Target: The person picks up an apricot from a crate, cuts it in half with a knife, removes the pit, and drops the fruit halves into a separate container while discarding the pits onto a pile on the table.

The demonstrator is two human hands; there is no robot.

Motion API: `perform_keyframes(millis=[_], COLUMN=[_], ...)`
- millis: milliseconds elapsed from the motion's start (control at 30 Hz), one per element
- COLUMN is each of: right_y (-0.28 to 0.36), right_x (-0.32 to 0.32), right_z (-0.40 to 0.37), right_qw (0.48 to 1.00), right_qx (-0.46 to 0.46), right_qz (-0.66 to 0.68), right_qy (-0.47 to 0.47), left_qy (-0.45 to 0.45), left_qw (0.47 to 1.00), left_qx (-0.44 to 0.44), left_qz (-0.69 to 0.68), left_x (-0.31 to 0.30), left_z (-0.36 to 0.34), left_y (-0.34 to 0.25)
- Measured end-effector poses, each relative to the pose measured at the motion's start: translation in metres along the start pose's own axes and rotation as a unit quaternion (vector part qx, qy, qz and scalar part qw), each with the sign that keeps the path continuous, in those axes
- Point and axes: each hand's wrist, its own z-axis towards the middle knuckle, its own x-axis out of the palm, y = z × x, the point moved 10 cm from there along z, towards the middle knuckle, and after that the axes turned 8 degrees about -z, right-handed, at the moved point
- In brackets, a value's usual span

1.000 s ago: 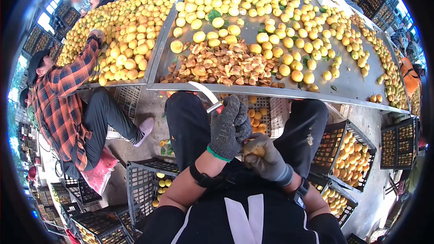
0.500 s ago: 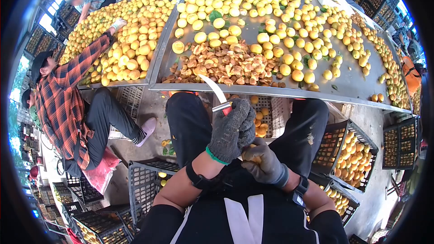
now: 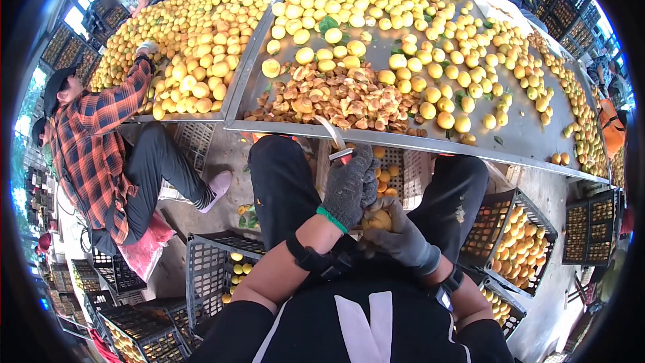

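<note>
My left hand (image 3: 351,185), in a dark grey knit glove with a green cuff, is closed around a knife (image 3: 330,129). The blade is curved, with a metal collar and a bit of red handle showing at the glove. It points up and left toward the table edge. Beside it, my right hand (image 3: 398,232), in a grey coated glove, grips a round yellow fruit (image 3: 377,220) close to the left hand's fingers. Both hands are above my lap. Past the blade tip, a heap of brownish cut pieces (image 3: 342,94) lies on the metal table (image 3: 376,136).
Many yellow fruits (image 3: 376,0) cover the table. At left, a person in a plaid shirt (image 3: 94,128) reaches into another fruit pile (image 3: 195,60). Fruit crates stand by my legs: a black crate (image 3: 215,282) at left, another crate (image 3: 517,249) at right. A pale crate (image 3: 416,178) sits under the table.
The right hand has turned and opened its grip somewhat, so the fruit in it now shows. The knife blade has tilted more upright. The person at left has drawn their arm back.
</note>
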Motion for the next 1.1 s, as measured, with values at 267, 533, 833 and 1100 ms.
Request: perform_keyframes(millis=[267,533,833,1100], right_y=[0.001,0.053,0.011,0.001], right_x=[-0.015,0.006,0.008,0.018], right_z=[-0.002,-0.016,-0.005,-0.012], right_qw=[0.984,0.918,0.994,0.994], right_qx=[-0.032,-0.33,0.018,0.077], right_qz=[-0.134,-0.201,0.112,0.069], right_qy=[-0.117,-0.088,-0.01,0.024], left_qy=[0.028,0.094,0.146,0.224], left_qw=[0.996,0.982,0.988,0.964], left_qx=[0.09,0.146,0.051,0.137], left_qz=[-0.001,-0.08,-0.003,0.03], left_x=[0.008,0.017,0.035,0.05], left_z=[-0.006,-0.032,-0.031,-0.048], left_y=[-0.004,-0.028,-0.018,-0.022])
